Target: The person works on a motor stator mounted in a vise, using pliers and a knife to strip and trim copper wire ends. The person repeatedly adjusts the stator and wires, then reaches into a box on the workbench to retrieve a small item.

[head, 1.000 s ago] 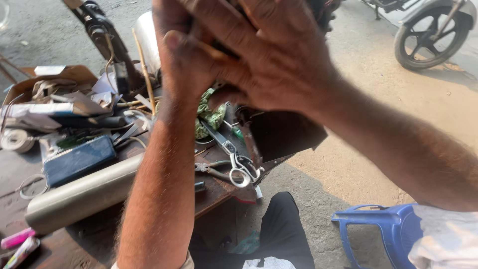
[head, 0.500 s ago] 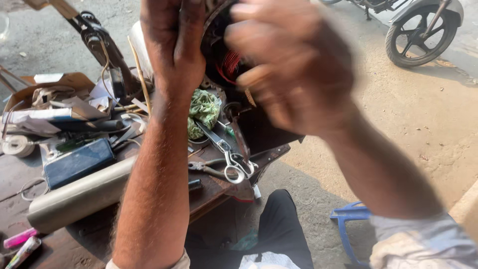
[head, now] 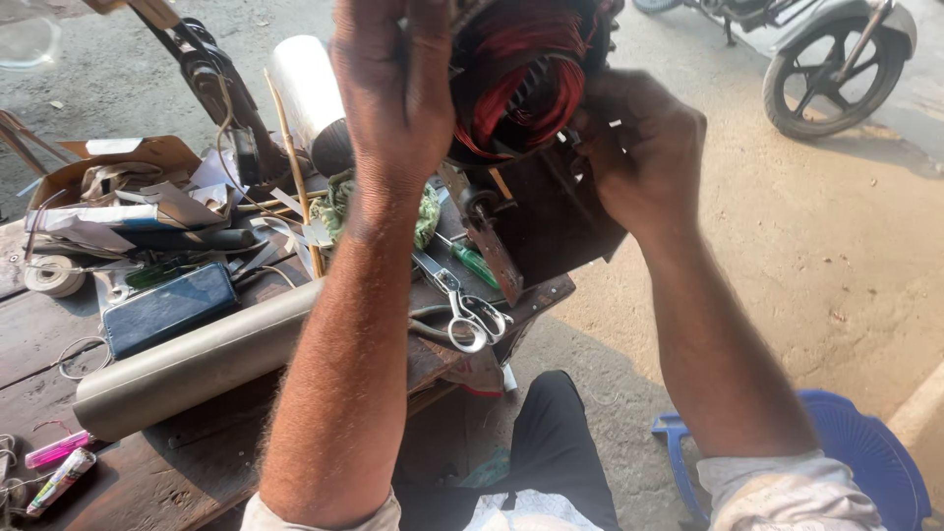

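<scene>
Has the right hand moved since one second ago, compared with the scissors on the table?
Yes. The right hand has moved rightward off the left hand, uncovering the red motor winding above the scissors.

Bright, low daylight, seemingly from upper right. Ground (head: pixel 836 256) washed pale; silver roll (head: pixel 305 93) glares. Worktop (head: pixel 177 472) in shade. Picture sharp, slight softness at edges.
</scene>
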